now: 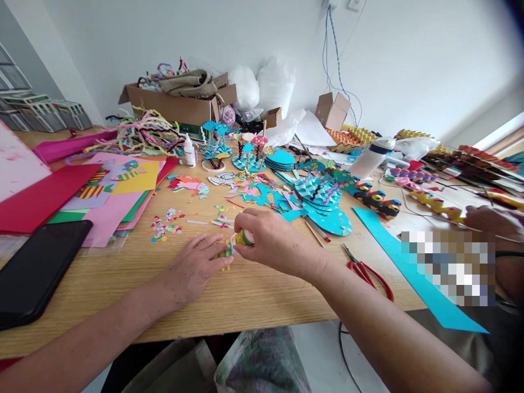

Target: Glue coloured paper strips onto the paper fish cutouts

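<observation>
My left hand (196, 262) lies flat on the wooden table, its fingertips on a small yellow-and-green striped paper piece (225, 252). Just right of it, my right hand (266, 237) is closed around a small bottle (244, 237) with a yellow-green band, tipped down toward the striped piece. Part of the paper is hidden under the fingers. Small paper scraps (166, 222) and thin paper strips (197, 222) lie beyond my left hand.
A black phone (43, 273) and coloured paper sheets (135, 202) lie left. Red-handled pliers (368, 273), a pencil (314, 233) and a long blue strip (409, 267) are right. A white glue bottle (189, 152) stands behind. Another person's hand (495, 219) is far right.
</observation>
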`<state>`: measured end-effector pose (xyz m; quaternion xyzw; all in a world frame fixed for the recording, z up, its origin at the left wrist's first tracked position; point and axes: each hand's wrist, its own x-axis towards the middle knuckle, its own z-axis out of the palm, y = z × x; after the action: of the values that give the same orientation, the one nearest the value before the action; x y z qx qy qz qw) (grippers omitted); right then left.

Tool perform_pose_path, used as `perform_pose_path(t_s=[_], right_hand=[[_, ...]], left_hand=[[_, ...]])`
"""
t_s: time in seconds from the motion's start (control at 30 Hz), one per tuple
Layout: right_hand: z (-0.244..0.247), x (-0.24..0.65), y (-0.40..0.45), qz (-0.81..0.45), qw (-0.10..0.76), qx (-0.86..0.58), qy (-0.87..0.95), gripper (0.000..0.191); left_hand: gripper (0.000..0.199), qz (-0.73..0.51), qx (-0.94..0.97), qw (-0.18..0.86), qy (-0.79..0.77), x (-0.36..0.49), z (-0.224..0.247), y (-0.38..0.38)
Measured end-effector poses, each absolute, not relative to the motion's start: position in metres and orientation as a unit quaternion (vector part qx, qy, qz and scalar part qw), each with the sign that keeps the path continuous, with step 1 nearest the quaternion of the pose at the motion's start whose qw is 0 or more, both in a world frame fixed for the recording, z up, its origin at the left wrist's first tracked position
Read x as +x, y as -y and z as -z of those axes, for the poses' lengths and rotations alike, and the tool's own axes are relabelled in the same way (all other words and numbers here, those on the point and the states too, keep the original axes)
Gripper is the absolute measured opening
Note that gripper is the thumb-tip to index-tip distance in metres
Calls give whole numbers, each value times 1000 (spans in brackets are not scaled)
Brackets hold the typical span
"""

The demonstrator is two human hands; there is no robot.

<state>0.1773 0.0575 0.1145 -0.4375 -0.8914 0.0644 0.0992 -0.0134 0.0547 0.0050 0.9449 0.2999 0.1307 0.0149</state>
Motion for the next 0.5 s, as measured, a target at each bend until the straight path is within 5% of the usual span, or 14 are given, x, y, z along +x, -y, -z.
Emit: perform_pose_path(t_s=[0.5], right_hand=[[-106, 197, -55, -108, 130, -502, 848, 19]], left_hand=[[43, -141, 946, 5, -292, -15, -4, -55]])
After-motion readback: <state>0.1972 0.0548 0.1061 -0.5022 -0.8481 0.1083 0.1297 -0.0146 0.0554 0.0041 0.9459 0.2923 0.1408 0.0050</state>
